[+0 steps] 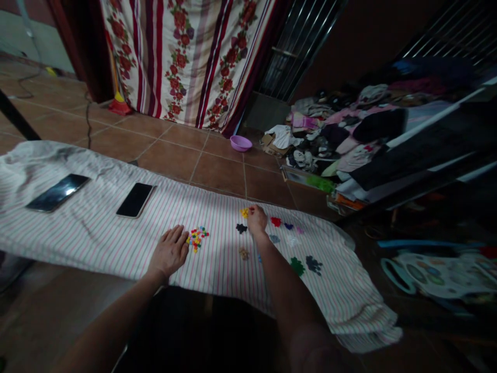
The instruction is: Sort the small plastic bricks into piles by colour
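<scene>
My left hand point(169, 252) lies flat on the striped cloth point(221, 274), fingers stretched out, beside a pile of mixed-colour small pieces point(197, 238). Over at the yellow pile point(244, 213), my right hand point(257, 219) has its fingers pinched together; whatever is between them is too small to name. Close to that hand are a black pile point(241, 228) and a red pile point(275, 221). Further piles sorted by colour lie around the right forearm: tan point(244, 253), grey point(274, 239), white point(293, 241), green point(297, 266) and dark grey point(313, 264). The forearm partly covers a blue pile.
Two phones point(135, 200) point(58, 192) lie on the left of the cloth. Beyond its far edge, a purple basin point(240, 143) stands on the tiled floor. A heap of clothes point(322, 129) is at the right, and a floral curtain point(182, 62) hangs behind.
</scene>
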`<state>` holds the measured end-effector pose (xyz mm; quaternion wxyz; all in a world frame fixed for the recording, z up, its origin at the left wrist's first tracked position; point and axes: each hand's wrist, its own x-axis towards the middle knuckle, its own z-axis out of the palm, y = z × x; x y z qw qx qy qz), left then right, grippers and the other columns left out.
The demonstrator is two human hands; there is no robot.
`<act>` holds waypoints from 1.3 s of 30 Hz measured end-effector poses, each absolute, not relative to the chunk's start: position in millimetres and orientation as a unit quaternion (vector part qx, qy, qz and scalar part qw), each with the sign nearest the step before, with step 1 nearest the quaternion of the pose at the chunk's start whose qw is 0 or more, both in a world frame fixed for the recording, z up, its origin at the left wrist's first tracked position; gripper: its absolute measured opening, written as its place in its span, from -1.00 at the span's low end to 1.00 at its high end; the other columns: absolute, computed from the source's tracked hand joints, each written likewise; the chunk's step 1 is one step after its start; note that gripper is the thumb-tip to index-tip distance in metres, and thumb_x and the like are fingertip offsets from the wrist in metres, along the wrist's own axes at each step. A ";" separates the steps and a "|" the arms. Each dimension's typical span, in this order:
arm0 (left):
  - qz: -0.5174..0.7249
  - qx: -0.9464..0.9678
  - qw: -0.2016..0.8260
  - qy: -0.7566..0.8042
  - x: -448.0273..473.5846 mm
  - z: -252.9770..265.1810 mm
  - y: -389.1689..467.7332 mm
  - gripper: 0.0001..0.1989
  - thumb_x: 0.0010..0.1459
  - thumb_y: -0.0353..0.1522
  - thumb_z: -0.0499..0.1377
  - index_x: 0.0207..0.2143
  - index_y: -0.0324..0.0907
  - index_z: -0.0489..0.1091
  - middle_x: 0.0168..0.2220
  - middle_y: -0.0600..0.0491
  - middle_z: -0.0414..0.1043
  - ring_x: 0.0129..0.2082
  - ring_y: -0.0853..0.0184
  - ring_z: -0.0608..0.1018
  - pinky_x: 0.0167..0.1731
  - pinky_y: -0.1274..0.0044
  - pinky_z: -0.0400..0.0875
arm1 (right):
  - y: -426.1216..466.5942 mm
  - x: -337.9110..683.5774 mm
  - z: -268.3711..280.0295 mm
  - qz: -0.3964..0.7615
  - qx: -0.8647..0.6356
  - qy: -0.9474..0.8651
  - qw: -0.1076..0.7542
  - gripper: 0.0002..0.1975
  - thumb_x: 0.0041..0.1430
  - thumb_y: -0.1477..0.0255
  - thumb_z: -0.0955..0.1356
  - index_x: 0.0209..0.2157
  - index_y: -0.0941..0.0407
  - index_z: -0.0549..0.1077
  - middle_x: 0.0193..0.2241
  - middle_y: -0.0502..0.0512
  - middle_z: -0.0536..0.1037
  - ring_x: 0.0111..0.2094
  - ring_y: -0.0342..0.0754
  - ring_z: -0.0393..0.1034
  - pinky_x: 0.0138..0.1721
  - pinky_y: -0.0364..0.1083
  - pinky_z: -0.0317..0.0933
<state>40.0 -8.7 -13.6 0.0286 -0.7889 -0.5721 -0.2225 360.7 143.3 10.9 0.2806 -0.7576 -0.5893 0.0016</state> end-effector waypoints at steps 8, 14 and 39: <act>-0.213 -0.790 0.031 -0.574 40.1 -12.2 -9.2 -0.57 0.31 -0.28 -0.07 0.08 -0.22 0.43 0.19 -0.18 0.39 0.25 0.11 0.37 0.21 0.22 0.27 | 151.4 362.4 11.4 0.017 -0.756 -0.618 0.217 -0.78 0.21 0.53 0.27 -0.25 0.13 0.56 -0.26 0.16 0.58 -0.24 -0.03 0.43 -0.18 -0.09 0.20; -0.224 -0.788 0.020 -0.574 39.3 -13.9 -8.8 -0.57 0.31 -0.27 -0.07 0.09 -0.19 0.43 0.19 -0.17 0.39 0.26 0.10 0.36 0.21 0.19 0.27 | 147.9 363.0 14.3 0.032 -0.755 -0.615 0.224 -0.72 0.20 0.54 0.23 -0.25 0.14 0.58 -0.25 0.17 0.58 -0.21 -0.02 0.43 -0.11 -0.08 0.22; -0.191 -0.793 0.038 -0.577 40.2 -9.8 -9.3 -0.57 0.33 -0.29 -0.08 0.09 -0.25 0.41 0.21 -0.19 0.37 0.26 0.11 0.35 0.22 0.24 0.25 | 32.7 221.1 -21.0 0.124 -0.555 -0.761 0.311 -0.69 0.25 0.49 0.29 -0.05 0.02 0.58 -0.23 0.10 0.45 -0.17 -0.05 0.41 -0.09 -0.10 0.35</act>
